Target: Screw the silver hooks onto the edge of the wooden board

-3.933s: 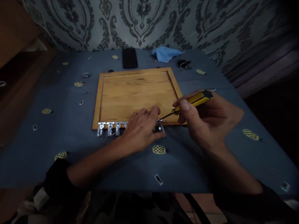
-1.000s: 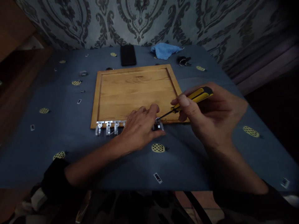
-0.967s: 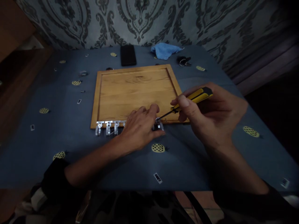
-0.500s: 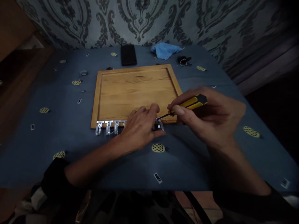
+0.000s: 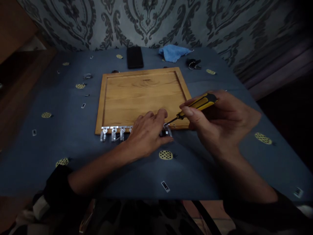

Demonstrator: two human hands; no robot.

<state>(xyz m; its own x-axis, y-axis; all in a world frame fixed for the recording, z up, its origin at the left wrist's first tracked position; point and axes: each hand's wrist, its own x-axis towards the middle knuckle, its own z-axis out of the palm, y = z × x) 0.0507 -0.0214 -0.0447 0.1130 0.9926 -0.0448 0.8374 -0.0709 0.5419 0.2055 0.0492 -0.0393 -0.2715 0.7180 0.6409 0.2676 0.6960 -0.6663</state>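
1 screwdriver (image 5: 199, 105) in right hand (image 5: 221, 124) — at hook (image 5: 169, 131).

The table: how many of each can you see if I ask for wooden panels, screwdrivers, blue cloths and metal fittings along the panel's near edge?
Wooden panel: 1
Screwdriver: 1
Blue cloth: 1
Metal fittings: 5 in sight, some only partly; the left hand may hide more
Total: 8 in sight
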